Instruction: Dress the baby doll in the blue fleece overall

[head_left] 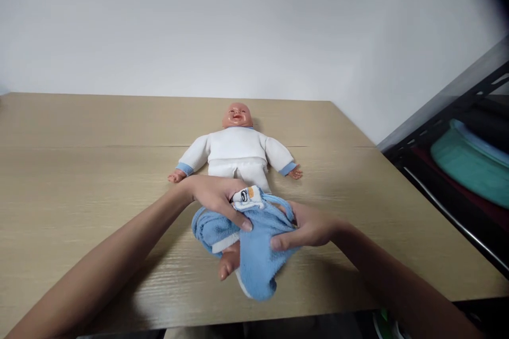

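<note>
A baby doll (237,143) lies on its back on the table, head away from me, in a white top with blue cuffs. Blue terry doll trousers (262,243) are bunched around its lower legs. One bare doll foot (229,261) sticks out past a white-edged cuff; blue cloth covers the other foot. My left hand (222,198) is closed on the trousers beside a white patch, its thumb pressed on the cloth. My right hand (308,225) pinches the right side of the trousers, fingers partly behind the fabric.
The light wooden table (99,196) has its near edge just below the doll's feet. A white wall (199,26) stands behind it. On the right, a dark metal rack (421,137) holds a teal plastic item (473,161).
</note>
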The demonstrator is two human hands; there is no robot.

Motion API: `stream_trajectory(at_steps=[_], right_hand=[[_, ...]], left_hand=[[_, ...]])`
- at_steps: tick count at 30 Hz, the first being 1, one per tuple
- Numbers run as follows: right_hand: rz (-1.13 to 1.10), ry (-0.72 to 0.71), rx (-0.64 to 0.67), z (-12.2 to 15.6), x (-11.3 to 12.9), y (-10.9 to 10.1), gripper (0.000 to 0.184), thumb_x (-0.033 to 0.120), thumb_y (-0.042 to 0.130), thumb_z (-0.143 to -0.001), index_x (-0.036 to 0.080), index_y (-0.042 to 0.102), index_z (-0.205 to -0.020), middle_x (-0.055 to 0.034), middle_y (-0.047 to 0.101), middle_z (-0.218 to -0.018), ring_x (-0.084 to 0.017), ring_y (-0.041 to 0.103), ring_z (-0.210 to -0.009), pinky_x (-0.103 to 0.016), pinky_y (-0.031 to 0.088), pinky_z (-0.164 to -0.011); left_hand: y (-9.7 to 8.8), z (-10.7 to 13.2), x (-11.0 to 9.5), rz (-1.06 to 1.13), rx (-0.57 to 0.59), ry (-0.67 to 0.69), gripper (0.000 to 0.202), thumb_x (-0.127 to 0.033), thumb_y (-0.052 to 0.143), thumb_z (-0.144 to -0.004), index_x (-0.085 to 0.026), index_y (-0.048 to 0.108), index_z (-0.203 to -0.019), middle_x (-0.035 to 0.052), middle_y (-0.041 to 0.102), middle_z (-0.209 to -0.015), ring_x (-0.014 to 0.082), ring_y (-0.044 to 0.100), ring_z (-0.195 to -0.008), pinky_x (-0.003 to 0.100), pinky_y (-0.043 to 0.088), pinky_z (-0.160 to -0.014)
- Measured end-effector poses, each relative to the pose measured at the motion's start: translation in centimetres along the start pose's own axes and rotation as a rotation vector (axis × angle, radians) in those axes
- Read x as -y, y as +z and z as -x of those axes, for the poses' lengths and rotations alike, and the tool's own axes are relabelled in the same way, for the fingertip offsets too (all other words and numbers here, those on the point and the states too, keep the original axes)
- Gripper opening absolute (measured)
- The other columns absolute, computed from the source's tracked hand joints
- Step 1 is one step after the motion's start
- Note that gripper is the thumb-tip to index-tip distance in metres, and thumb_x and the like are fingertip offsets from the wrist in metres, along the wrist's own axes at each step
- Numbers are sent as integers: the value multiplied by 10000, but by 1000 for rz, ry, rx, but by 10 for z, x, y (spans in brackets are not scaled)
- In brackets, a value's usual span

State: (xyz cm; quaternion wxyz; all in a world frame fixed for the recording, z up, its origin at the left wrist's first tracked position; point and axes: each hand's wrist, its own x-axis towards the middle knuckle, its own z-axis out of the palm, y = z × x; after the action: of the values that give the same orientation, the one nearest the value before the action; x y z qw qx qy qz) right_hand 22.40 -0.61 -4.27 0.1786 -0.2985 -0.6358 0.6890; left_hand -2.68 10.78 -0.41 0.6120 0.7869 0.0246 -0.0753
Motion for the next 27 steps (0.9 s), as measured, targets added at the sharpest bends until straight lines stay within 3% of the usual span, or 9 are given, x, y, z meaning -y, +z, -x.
stream_trajectory(at_steps=[3,7,13,16,21,27], right_hand=[[-66,-23,-78,2,-6,-4,431,492,871,-910,168,739,-1161,-22,732,-990,-151,669,-855,-266,583,-817],[-80,-56,-131,3,-16,-10,420,532,822,-952,161,737,-1132,-25,728,-1016,-148,667,-884,-269,584,-856],[-84,35,-64,2,-17,-15,495,535,796,-976,206,691,-1331,-63,727,-1229,-187,687,-1054,-310,579,-968],[-113,-19,7,1,-13,-14,640,558,837,-930,197,647,-1423,-101,722,-1309,-226,698,-1144,-372,570,-1049],[-202,-22,78,0,-10,-7,827,540,959,-790,183,627,-1458,-115,742,-1269,-266,715,-1160,-398,591,-1031],[-193,-121,-115,1,-20,-9,667,572,905,-850,187,672,-1341,-63,736,-1154,-195,693,-1005,-319,588,-933]], left_hand=[[2,0,-1,9,49,-65,325,-477,868,-881,-165,811,-952,44,821,-911,208,748,-820,253,612,-756],[6,-1,-7,31,102,-158,401,-526,861,-879,-143,812,-989,81,832,-946,226,766,-844,277,626,-807],[4,0,-7,16,60,51,313,-429,776,-975,-127,790,-1056,90,822,-1091,220,755,-1015,264,611,-931],[4,0,-3,38,-6,91,347,-424,785,-968,-128,777,-1149,87,809,-1128,229,752,-1057,272,616,-933],[6,0,-2,75,-37,91,342,-436,827,-927,-143,786,-1099,65,812,-1057,224,759,-993,268,628,-885],[7,4,-2,157,-10,30,350,-383,898,-857,-152,793,-1099,62,837,-1065,225,785,-965,275,640,-928]])
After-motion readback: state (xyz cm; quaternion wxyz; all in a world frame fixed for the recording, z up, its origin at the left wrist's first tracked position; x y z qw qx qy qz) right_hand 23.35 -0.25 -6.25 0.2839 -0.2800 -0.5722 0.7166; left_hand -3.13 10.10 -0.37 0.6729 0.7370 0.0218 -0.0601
